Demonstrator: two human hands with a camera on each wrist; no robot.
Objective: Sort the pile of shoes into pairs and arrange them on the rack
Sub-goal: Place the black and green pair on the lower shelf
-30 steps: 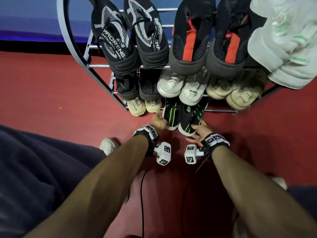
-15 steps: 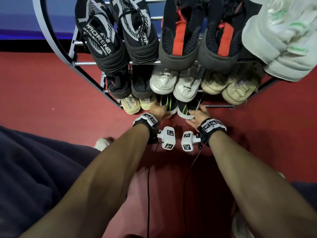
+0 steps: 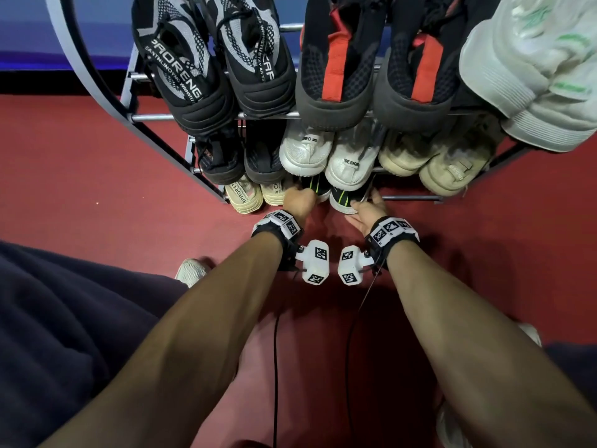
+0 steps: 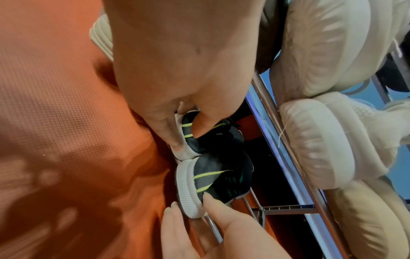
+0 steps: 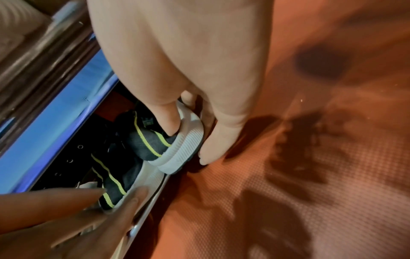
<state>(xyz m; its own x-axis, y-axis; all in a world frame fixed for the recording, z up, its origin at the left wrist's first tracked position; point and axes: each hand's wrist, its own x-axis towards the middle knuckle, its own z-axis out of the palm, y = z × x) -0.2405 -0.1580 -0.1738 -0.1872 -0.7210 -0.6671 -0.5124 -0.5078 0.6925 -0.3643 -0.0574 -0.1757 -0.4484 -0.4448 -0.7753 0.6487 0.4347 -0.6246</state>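
2 hands at rack's lowest shelf, left hand pinching left dark sneaker, right hand pinching right one

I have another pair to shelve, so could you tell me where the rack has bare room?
The bottom rail is bare right of the black-and-green shoes, under the beige pair. The two upper tiers are packed side to side. The cream pair crowds the bottom tier's left end. The red floor farther left is bare.

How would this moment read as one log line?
left hand grips left dark shoe | right hand grips right dark shoe | bottom shelf
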